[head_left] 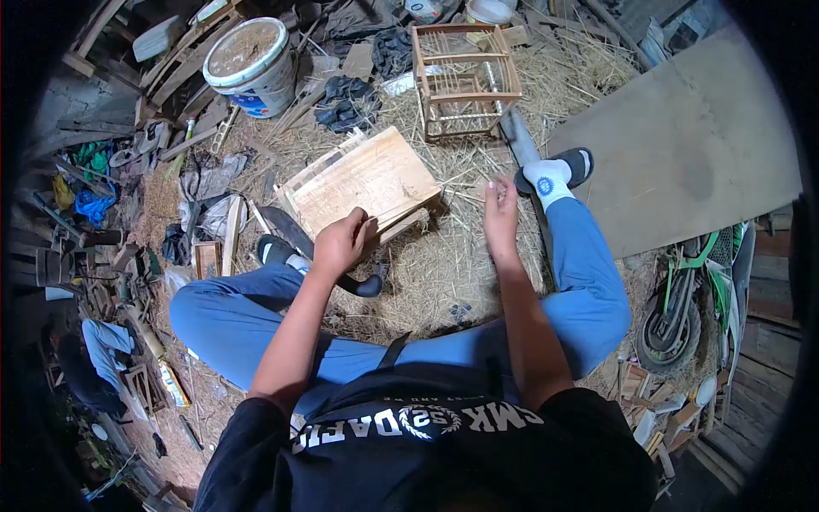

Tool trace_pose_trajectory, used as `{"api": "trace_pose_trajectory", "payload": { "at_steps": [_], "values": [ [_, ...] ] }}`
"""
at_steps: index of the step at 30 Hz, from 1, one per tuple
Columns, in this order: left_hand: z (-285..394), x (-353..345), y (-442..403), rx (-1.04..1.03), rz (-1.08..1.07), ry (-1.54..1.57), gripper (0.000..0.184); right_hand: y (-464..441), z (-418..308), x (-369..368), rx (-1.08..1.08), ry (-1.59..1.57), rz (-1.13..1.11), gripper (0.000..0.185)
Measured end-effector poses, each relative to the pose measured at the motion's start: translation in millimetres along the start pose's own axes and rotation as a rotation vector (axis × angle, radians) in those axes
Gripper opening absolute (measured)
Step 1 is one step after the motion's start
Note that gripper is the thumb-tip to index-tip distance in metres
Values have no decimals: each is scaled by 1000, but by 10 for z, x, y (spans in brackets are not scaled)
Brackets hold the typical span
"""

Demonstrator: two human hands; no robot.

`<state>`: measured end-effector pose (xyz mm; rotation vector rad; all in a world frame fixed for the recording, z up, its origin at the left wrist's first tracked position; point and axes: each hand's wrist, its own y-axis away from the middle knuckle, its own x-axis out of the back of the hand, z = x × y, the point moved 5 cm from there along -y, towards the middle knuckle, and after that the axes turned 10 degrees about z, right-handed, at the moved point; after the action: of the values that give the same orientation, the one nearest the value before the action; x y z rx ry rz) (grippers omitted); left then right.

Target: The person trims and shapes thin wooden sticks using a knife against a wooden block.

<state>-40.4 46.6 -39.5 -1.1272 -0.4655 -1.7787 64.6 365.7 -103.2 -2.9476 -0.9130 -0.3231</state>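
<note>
A pale wooden box-like piece (375,175) rests tilted on the straw in front of me, with a flat board on top and narrow strips along its far left side. My left hand (339,243) is closed at the near edge of that board; its fingertips are partly hidden. To the right of the piece, my right hand (502,213) is raised above the straw, fingers apart, with nothing visible in it. A black curved handle (363,286) lies below my left hand, near my foot.
A slatted wooden cage (465,81) stands ahead on the straw. A white bucket (252,68) is at the far left. A large flat sheet (682,145) lies to the right, near a green wheeled frame (682,299). Scrap wood and a seated person's leg (107,346) are at left.
</note>
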Motion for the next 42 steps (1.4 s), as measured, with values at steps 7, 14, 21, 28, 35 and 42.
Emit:
{"api": "trace_pose_trajectory", "payload": {
  "at_steps": [7,14,21,28,35,42],
  "values": [
    [-226,-116,-105,35,138,-6,20,802,-562,-640,407,131,-371,35],
    [-351,-124,-165,29,156,0,14,1096,-418,-1039,443,358,-590,39],
    [-304,-23,-257,20,169,-40,6,921,-235,-1115,403,568,-463,33],
    [-243,-327,-124,-138,99,-9,63,935,-255,-1079,527,449,-372,30],
    [-265,-453,-70,-145,-5,-78,80,889,-211,-1016,463,596,-338,31],
    [-265,-520,-50,-155,-21,-157,83,702,-129,-820,462,619,-141,36]
  ]
}}
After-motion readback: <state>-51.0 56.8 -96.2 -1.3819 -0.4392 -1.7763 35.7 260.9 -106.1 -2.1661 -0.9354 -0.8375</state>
